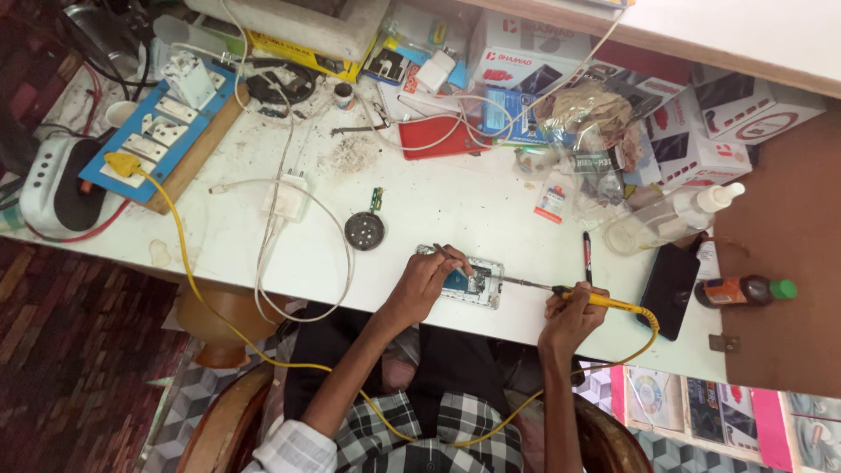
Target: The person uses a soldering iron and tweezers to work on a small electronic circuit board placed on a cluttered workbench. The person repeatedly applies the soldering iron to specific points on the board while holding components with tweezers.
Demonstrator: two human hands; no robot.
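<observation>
hands over opened phone [470, 282], left hand [427, 282] pinching tweezers [447, 255], right hand [571, 314] gripping yellow soldering iron [604, 302]

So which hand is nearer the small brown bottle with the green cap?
Right. The right hand, gripping the yellow soldering iron, is closer to the bottle; the left hand rests on the opened phone, farther away.

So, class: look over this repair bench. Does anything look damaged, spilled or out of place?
Yes. The phone under the left hand lies with its back off, circuitry bare, while the right hand aims a yellow soldering iron at it. A patch of grey dust soils the white table.
</observation>
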